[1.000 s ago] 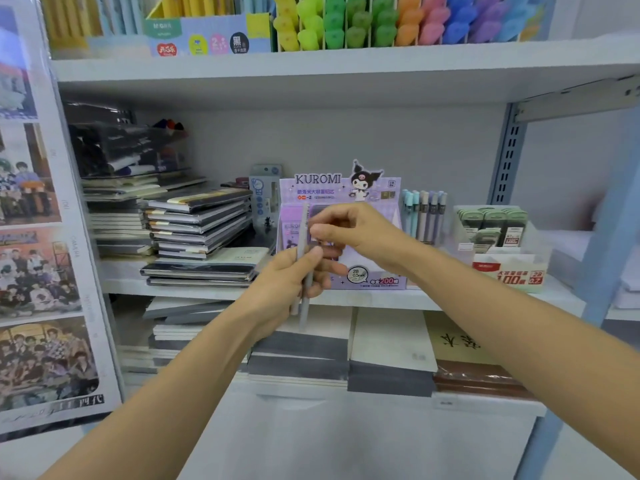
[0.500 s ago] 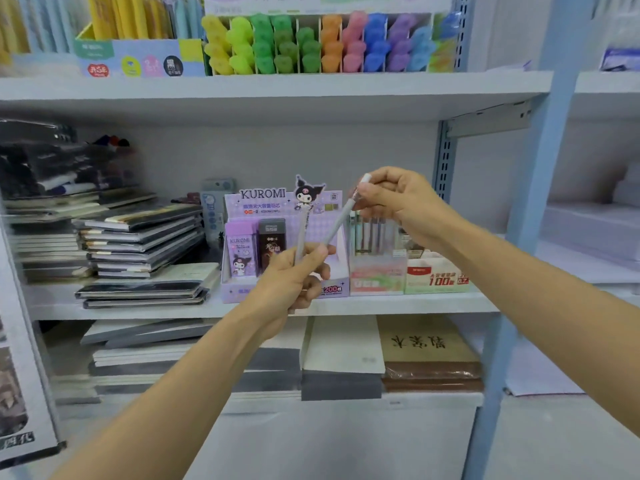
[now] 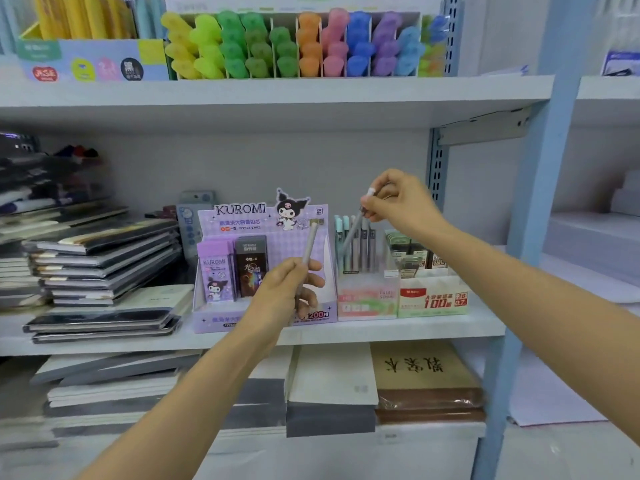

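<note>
Holding what, the left hand [image 3: 287, 292]?

— A grey pen [image 3: 310, 244]. Fingers and thumb are curled round its lower part. It stands nearly upright, with its top in front of the purple Kuromi display box [image 3: 242, 220].

And the right hand [image 3: 398, 204]?

— Higher and further right, well apart from the left. Its fingertips pinch a second pen [image 3: 352, 230] near the white-tipped top end. That pen slants down and to the left, its lower end over the row of pens [image 3: 365, 237] standing in the pastel display box [image 3: 367, 301]. Whether its tip touches them I cannot tell.

Where does that box sit?

— On the middle shelf [image 3: 415, 329], just beside the Kuromi display box, on its right. On the far side of it comes a white-and-red lead refill box [image 3: 433, 301].

Anything inside the Kuromi one?

— Two cases stand upright at its left, a lilac case [image 3: 216, 271] and a black case [image 3: 250, 265], side by side.

And round about?

— A stack of dark notebooks [image 3: 104, 258] lies to the left on the same shelf. Coloured highlighters [image 3: 294, 46] fill a divided tray on the shelf above. A brown-covered book [image 3: 422, 372] lies flat on the shelf below. A blue upright post [image 3: 540, 202] stands at the right.
</note>
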Available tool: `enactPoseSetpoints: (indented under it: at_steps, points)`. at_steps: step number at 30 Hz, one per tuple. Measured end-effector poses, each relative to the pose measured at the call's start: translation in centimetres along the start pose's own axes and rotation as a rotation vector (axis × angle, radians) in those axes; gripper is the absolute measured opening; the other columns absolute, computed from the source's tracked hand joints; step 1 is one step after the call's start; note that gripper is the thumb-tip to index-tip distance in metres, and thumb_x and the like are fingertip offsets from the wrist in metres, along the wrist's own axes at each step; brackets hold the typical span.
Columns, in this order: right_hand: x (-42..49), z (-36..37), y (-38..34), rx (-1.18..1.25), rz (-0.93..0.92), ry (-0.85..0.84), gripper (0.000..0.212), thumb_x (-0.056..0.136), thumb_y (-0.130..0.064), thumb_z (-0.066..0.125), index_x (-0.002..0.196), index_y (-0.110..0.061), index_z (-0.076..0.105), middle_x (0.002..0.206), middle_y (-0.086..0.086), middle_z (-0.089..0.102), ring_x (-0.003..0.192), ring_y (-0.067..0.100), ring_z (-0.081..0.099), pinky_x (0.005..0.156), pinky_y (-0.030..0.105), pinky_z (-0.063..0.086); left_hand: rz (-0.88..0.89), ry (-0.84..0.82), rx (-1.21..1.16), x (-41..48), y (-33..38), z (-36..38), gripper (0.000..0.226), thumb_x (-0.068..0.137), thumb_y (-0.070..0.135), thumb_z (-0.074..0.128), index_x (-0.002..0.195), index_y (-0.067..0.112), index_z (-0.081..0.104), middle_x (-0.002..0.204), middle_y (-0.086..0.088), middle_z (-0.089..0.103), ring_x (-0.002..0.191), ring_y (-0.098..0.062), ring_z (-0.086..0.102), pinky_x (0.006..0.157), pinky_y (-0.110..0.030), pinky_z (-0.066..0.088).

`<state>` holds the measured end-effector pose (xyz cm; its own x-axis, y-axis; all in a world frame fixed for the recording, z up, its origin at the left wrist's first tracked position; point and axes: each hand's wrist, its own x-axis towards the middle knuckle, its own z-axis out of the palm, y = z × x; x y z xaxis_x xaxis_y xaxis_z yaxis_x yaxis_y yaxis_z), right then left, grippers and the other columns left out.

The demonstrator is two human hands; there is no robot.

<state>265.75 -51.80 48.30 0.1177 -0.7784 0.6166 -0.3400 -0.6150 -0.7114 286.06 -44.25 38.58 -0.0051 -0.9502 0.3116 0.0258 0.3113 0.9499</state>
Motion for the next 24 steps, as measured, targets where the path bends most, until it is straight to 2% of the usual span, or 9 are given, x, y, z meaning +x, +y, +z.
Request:
enactPoseSetpoints:
  at_steps: [3, 5, 11, 15, 19, 22, 24]
  points:
    - [0.3, 1.2, 0.8, -0.099, 0.005, -0.085, 0.014, 0.090, -0.010, 0.066, 0.098, -0.004, 0.056, 0.083, 0.016, 0.073, 0.076, 0.021, 0.072, 0.073, 0.029, 0.060, 0.001, 0.034, 0.024, 0.3, -0.7, -0.5, 0.025, 0.103, 0.022, 0.041, 0.100, 0.012, 0.064, 0.088, -0.004, 0.066, 0.062, -0.010, 0.056, 0.044, -0.019, 0.038]
    - [0.5, 1.4, 1.4, -0.126, 0.001, -0.133, 0.015, 0.089, -0.011, 0.067, 0.097, -0.005, 0.055, 0.082, 0.014, 0.073, 0.077, 0.022, 0.073, 0.073, 0.030, 0.060, 0.001, 0.047, 0.033, 0.6, -1.0, -0.7, 0.025, 0.104, 0.021, 0.041, 0.100, 0.012, 0.064, 0.087, -0.005, 0.066, 0.062, -0.011, 0.055, 0.043, -0.017, 0.037]
    - [0.8, 1.3, 2.4, -0.100, 0.041, -0.156, 0.017, 0.089, -0.009, 0.067, 0.098, -0.004, 0.054, 0.084, 0.013, 0.072, 0.075, 0.014, 0.073, 0.066, 0.022, 0.059, 0.028, 0.033, 0.022, 1.3, -1.1, -0.6, 0.025, 0.103, 0.019, 0.042, 0.102, 0.012, 0.066, 0.078, -0.003, 0.067, 0.052, -0.008, 0.053, 0.042, -0.016, 0.036]
    - [1.6, 1.0, 2.1, -0.122, 0.030, -0.212, 0.016, 0.088, -0.007, 0.067, 0.095, -0.004, 0.053, 0.082, 0.016, 0.073, 0.068, 0.011, 0.072, 0.058, 0.017, 0.055, 0.024, 0.012, 0.058, 1.3, -1.3, -0.7, 0.023, 0.102, 0.024, 0.044, 0.103, 0.019, 0.066, 0.081, 0.000, 0.068, 0.057, -0.012, 0.054, 0.050, -0.024, 0.035]
    - [1.8, 1.4, 2.5, -0.143, 0.046, -0.233, 0.023, 0.087, -0.007, 0.069, 0.104, -0.005, 0.053, 0.081, 0.018, 0.072, 0.072, 0.021, 0.073, 0.065, 0.027, 0.060, 0.008, 0.021, 0.062, 1.3, -1.2, -1.0, 0.022, 0.102, 0.023, 0.045, 0.104, 0.018, 0.066, 0.086, -0.001, 0.069, 0.064, -0.015, 0.058, 0.055, -0.030, 0.036]
    - [2.0, 2.2, 2.9, -0.121, 0.008, -0.154, 0.017, 0.085, -0.006, 0.071, 0.095, -0.002, 0.058, 0.082, 0.018, 0.070, 0.070, 0.025, 0.072, 0.063, 0.031, 0.061, -0.004, 0.024, 0.057, 1.3, -1.2, -1.0, 0.021, 0.102, 0.019, 0.044, 0.102, 0.014, 0.065, 0.085, -0.005, 0.068, 0.061, -0.012, 0.060, 0.048, -0.022, 0.037]
    - [2.3, 2.4, 3.0, -0.148, -0.010, -0.110, 0.013, 0.086, -0.008, 0.071, 0.090, 0.002, 0.063, 0.081, 0.017, 0.070, 0.068, 0.026, 0.072, 0.061, 0.027, 0.060, -0.008, 0.017, 0.061, 1.2, -1.2, -0.9, 0.021, 0.103, 0.017, 0.044, 0.101, 0.010, 0.063, 0.082, -0.007, 0.066, 0.053, -0.009, 0.058, 0.040, -0.016, 0.033]
